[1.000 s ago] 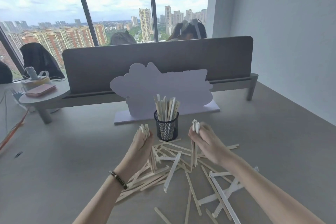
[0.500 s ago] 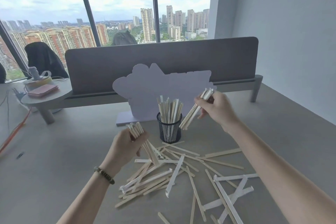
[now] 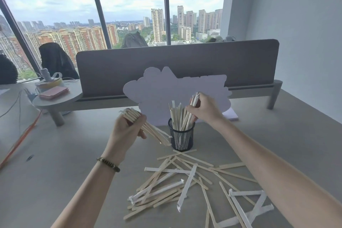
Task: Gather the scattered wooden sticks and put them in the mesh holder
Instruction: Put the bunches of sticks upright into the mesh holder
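Note:
A black mesh holder [image 3: 181, 138] stands upright on the grey table, with several wooden sticks standing in it. My right hand [image 3: 204, 110] is over its rim, closed on a small bundle of sticks [image 3: 188, 116] whose lower ends reach into the holder. My left hand [image 3: 127, 130], left of the holder, grips a thicker bundle of sticks [image 3: 148, 128] that slants down toward the holder's side. Several loose sticks [image 3: 177, 183], some in white paper sleeves, lie scattered on the table in front of the holder.
A pale cloud-shaped board [image 3: 157, 94] stands just behind the holder, before a grey desk divider [image 3: 177, 65]. A small round shelf [image 3: 55, 96] with a pink pad and a tape roll sits at the left. An orange cable [image 3: 18, 142] runs along the table's left edge.
My right hand has carried its bundle from beside the holder to above it and lowered the stick ends into it. My left hand has risen with its bundle, closer to the holder.

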Available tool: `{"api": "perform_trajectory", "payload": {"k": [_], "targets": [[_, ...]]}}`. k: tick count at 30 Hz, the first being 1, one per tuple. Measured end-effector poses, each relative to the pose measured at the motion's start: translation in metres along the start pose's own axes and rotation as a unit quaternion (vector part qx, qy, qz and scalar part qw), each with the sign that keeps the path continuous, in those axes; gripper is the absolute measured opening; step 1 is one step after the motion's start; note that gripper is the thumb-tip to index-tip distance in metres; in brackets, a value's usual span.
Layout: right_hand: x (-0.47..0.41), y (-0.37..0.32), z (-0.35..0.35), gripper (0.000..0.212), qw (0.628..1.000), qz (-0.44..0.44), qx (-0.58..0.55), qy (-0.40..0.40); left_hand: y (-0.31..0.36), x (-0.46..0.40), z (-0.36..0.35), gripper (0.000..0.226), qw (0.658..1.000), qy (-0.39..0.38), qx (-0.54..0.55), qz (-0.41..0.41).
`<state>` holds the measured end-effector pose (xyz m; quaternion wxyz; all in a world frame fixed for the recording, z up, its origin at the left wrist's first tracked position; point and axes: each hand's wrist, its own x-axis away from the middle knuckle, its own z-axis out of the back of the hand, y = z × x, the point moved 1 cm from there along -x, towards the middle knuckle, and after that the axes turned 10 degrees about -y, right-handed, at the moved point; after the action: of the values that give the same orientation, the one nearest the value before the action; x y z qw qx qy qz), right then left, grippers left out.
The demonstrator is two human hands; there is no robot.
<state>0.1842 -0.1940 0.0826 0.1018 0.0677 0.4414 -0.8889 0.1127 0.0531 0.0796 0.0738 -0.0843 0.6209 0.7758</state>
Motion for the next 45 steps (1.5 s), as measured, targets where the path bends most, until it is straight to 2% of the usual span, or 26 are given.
{"api": "perform_trajectory", "payload": {"k": [3,5,9,12,15,17,21,26,30,35,45], "targets": [[0.000,0.009,-0.012,0.020,0.994,0.035,0.102,0.006,0.004,-0.009,-0.001,0.021,1.000,0.006,0.005,0.002],[-0.002,0.020,-0.020,0.032,0.987,0.048,0.154,0.000,0.008,-0.015,-0.003,0.019,1.000,0.012,0.001,-0.001],[0.000,0.037,-0.030,0.034,0.984,0.042,0.173,-0.016,0.008,-0.029,-0.004,0.017,1.000,0.012,0.021,-0.002],[0.004,0.043,-0.032,0.039,0.993,0.022,0.101,-0.060,0.006,-0.039,-0.006,0.015,1.000,0.005,0.030,0.003],[0.010,0.039,-0.027,0.064,0.997,0.051,0.013,-0.052,0.007,-0.046,-0.012,0.018,1.000,0.006,0.028,0.001],[0.013,0.036,-0.025,0.060,0.997,0.062,-0.012,-0.050,0.007,-0.051,-0.017,0.019,1.000,0.008,0.024,0.000],[0.012,0.038,-0.027,0.042,0.994,0.090,0.036,-0.056,0.007,-0.059,-0.023,0.016,1.000,0.007,0.008,0.000],[0.007,0.042,-0.027,0.049,0.995,0.070,0.035,-0.066,0.006,-0.067,-0.031,0.018,1.000,0.008,0.009,-0.001],[0.006,0.040,-0.028,0.053,0.992,0.048,0.020,-0.114,-0.004,-0.073,-0.038,0.022,1.000,0.002,-0.013,0.005],[0.005,0.043,-0.020,0.054,0.990,0.016,-0.118,-0.080,-0.022,-0.082,-0.046,0.017,0.999,-0.026,-0.041,0.024],[0.018,0.069,-0.002,0.055,0.968,-0.052,-0.243,-0.030,-0.042,-0.086,-0.067,0.045,0.967,-0.114,-0.228,0.018]]}}
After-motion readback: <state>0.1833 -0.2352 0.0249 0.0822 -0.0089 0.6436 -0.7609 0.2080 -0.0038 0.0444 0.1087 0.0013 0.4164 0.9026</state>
